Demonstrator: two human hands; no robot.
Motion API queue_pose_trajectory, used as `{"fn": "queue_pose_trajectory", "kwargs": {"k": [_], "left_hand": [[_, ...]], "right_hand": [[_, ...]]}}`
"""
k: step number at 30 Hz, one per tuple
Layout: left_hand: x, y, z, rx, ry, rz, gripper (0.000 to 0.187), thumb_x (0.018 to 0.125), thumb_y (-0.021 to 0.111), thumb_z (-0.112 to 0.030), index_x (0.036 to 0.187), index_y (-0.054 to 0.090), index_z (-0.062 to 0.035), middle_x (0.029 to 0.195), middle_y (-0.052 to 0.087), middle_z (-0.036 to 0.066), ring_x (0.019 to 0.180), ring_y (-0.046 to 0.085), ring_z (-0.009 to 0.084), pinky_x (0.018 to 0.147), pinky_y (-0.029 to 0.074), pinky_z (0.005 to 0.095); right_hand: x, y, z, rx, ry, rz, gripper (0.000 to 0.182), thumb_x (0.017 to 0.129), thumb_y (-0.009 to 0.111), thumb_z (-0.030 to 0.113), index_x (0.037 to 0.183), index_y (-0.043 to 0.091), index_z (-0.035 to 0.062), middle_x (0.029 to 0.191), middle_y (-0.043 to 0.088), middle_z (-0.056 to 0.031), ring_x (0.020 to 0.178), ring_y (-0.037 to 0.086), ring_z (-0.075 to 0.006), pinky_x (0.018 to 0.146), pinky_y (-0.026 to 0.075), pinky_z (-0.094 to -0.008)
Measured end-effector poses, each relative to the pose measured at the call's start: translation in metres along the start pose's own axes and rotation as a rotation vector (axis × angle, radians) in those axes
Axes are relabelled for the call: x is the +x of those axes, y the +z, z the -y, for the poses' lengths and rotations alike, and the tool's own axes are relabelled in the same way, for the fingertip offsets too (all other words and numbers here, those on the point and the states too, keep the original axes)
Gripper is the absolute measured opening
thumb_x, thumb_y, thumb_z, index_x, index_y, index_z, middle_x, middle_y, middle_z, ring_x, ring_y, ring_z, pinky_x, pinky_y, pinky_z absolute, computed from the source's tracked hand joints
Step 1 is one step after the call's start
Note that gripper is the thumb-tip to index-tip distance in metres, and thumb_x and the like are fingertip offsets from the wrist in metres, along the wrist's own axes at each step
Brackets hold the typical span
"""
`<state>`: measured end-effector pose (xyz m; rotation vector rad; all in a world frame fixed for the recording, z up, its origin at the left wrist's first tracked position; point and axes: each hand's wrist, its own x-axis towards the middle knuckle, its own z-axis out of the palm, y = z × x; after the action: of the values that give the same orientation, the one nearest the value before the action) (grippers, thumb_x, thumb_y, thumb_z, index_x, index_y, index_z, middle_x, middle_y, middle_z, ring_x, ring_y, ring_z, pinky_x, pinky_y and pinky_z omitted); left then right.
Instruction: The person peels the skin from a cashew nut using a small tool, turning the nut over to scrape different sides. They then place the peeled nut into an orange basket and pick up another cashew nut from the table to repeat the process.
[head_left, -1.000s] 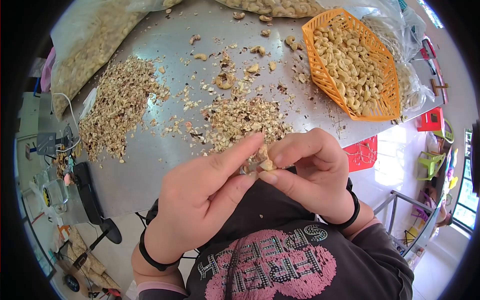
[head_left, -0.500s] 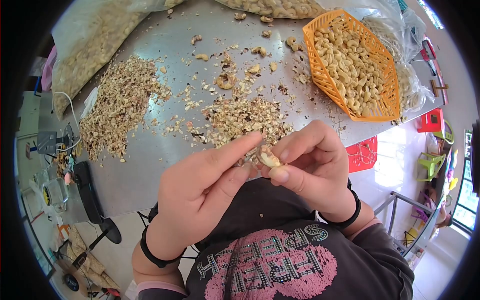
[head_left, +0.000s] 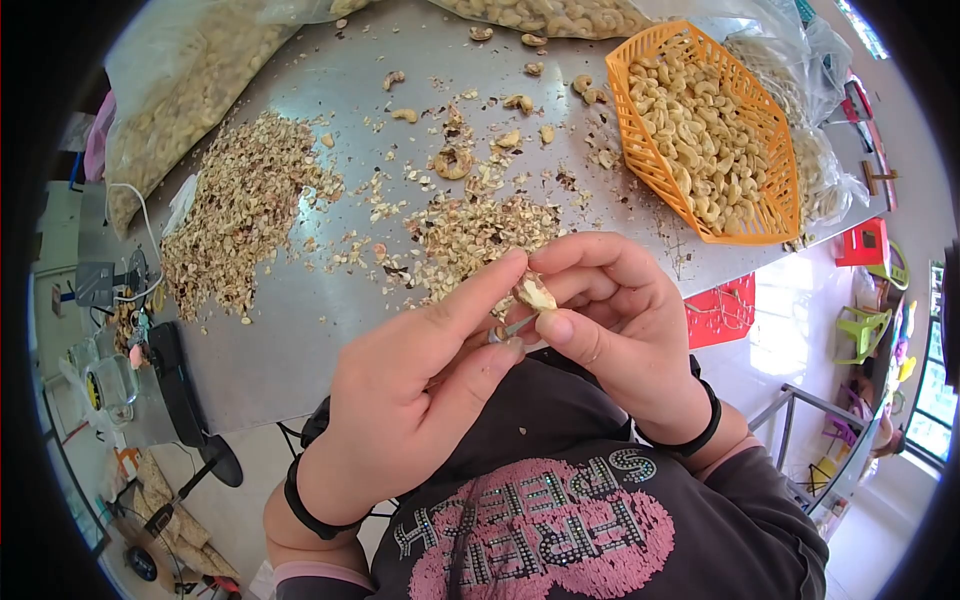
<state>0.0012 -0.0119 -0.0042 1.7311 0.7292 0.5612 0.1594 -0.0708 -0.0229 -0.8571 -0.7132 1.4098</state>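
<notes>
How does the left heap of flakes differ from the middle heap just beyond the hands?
The left heap is larger; the middle heap is smaller.
The left heap shows unblocked by hands; the middle heap is partly hidden by the left hand and right hand.
Both mix pale and brown flakes on the metal table.

- Small blade (head_left: 516, 326), centre: grip hidden inside left hand (head_left: 425, 375).
- Nut (head_left: 536, 294), centre: underside hidden by right hand (head_left: 615, 325).
- Plastic bag (head_left: 185, 85), 10 o'clock: cut off by top edge.
- Second bag (head_left: 560, 15), 12 o'clock: likewise cut.
- Pale speck (head_left: 522, 430), 6 o'clock: too small to identify.
- Shirt (head_left: 600, 500), 5 o'clock: lower part cut off.
</notes>
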Motion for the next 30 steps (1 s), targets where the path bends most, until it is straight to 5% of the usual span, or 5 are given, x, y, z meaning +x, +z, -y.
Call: {"fn": "queue_pose_trajectory", "kwargs": {"k": [20, 23, 25, 30], "left_hand": [[0.003, 0.002, -0.003, 0.102, 0.087, -0.009, 0.041, 0.076, 0.054, -0.004, 0.116, 0.045, -0.0037, 0.086, 0.059, 0.013, 0.075, 0.060, 0.0209, 0.065, 0.046, 0.0261], [0.002, 0.002, -0.006, 0.058, 0.009, 0.020, 0.037, 0.079, 0.049, -0.003, 0.115, 0.045, 0.0010, 0.086, 0.058, 0.008, 0.073, 0.052, 0.0089, 0.066, 0.041, 0.0204], [0.001, 0.003, -0.002, 0.062, 0.049, -0.015, 0.041, 0.077, 0.054, -0.006, 0.117, 0.044, -0.0034, 0.083, 0.059, 0.012, 0.071, 0.059, 0.0211, 0.062, 0.045, 0.0259], [0.000, 0.005, 0.002, 0.056, 0.084, -0.018, 0.043, 0.077, 0.054, -0.007, 0.118, 0.042, -0.0035, 0.082, 0.059, 0.013, 0.069, 0.059, 0.0216, 0.061, 0.045, 0.0260]], "right_hand": [[0.003, -0.005, -0.010, 0.109, -0.013, 0.041, 0.031, 0.071, 0.061, -0.002, 0.098, 0.045, -0.0010, 0.091, 0.055, -0.0081, 0.086, 0.054, -0.0142, 0.077, 0.043, -0.0260], [0.003, -0.006, -0.011, 0.115, -0.022, 0.054, 0.032, 0.071, 0.061, -0.003, 0.099, 0.046, -0.0009, 0.091, 0.055, -0.0077, 0.087, 0.053, -0.0138, 0.076, 0.043, -0.0254], [0.003, -0.005, -0.011, 0.126, -0.019, 0.046, 0.032, 0.071, 0.061, -0.003, 0.099, 0.045, -0.0009, 0.091, 0.055, -0.0076, 0.086, 0.053, -0.0137, 0.076, 0.043, -0.0253], [0.002, -0.006, -0.009, 0.139, 0.022, 0.041, 0.033, 0.071, 0.062, -0.002, 0.100, 0.046, -0.0011, 0.091, 0.055, -0.0072, 0.086, 0.053, -0.0134, 0.076, 0.043, -0.0252]]}}
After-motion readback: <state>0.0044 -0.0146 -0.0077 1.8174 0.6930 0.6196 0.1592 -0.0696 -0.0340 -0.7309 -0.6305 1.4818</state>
